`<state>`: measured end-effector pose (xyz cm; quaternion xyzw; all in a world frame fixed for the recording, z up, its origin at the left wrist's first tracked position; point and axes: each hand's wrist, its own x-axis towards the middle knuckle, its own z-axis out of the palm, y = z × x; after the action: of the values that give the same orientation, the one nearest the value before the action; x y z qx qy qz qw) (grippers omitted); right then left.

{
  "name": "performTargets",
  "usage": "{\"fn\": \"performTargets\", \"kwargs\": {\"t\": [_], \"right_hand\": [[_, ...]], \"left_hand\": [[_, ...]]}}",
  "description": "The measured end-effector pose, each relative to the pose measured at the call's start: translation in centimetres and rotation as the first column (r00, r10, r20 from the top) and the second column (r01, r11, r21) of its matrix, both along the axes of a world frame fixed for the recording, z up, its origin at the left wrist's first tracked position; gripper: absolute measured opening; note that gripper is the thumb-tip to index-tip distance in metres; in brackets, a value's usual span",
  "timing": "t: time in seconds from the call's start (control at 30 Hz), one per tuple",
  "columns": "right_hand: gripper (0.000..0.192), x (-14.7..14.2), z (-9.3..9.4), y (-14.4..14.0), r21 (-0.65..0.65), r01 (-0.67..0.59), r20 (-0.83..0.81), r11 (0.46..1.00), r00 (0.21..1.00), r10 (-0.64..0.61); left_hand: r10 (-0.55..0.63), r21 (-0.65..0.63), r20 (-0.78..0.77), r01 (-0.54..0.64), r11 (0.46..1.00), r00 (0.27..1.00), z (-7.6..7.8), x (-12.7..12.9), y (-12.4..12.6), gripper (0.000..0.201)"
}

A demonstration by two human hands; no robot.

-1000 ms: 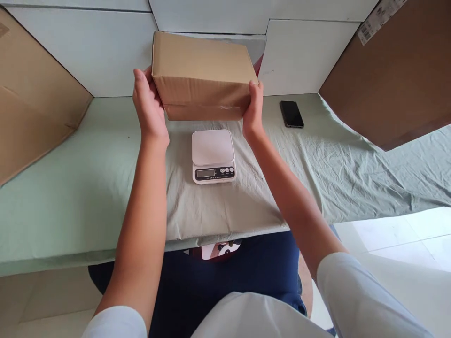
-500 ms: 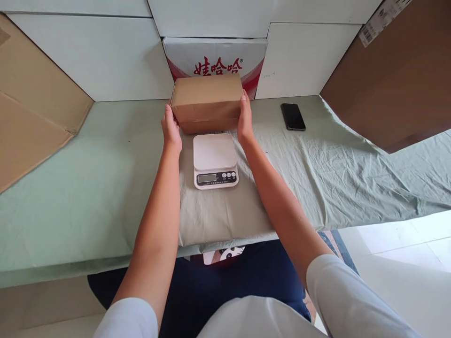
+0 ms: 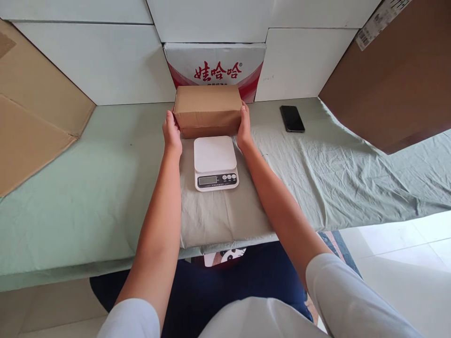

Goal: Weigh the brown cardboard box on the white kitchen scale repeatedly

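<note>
A closed brown cardboard box (image 3: pixel 208 110) is held between my two hands, just behind the scale. My left hand (image 3: pixel 172 132) grips its left end, thumb at the front corner and the other fingers mostly hidden. At the right end my right hand (image 3: pixel 244 126) clasps the box the same way. Directly in front of the box lies a white digital kitchen scale (image 3: pixel 215 155), its dark display panel facing me and its platform bare. I cannot tell whether the box's underside fully rests on the cloth.
A green cloth (image 3: pixel 88 188) covers the table. Behind stands a white and red carton (image 3: pixel 218 63) with Chinese lettering. To the right lies a black phone (image 3: pixel 292 118). Large cardboard panels flank both sides, left (image 3: pixel 38 112) and right (image 3: pixel 394 89).
The box has come down a little, showing more of the red lettering behind it. Both hands have lowered with it and keep their grip; the view has shifted slightly.
</note>
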<state>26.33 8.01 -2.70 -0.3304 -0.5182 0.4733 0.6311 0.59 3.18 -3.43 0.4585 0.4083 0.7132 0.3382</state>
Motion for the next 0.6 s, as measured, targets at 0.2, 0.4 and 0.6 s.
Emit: {"fn": "performTargets", "kwargs": {"t": [0.2,0.4,0.6], "right_hand": [[0.065,-0.6,0.6,-1.2,-0.020,0.061,-0.028,0.998,0.998,-0.061],[0.092,0.8,1.1,0.0,-0.079,0.115,0.012,0.990,0.993,-0.114],[0.111,2.9,2.1,1.3,-0.065,0.063,0.084,0.996,0.995,-0.058]], "left_hand": [[0.011,-0.041,-0.013,-0.011,0.999,1.000,-0.1,0.2,0.0,0.098],[0.058,-0.128,-0.058,-0.065,0.990,0.997,1.5,-1.4,-0.4,0.108],[0.120,-0.166,-0.052,-0.127,0.978,0.991,3.1,-4.7,-0.8,0.105]]}}
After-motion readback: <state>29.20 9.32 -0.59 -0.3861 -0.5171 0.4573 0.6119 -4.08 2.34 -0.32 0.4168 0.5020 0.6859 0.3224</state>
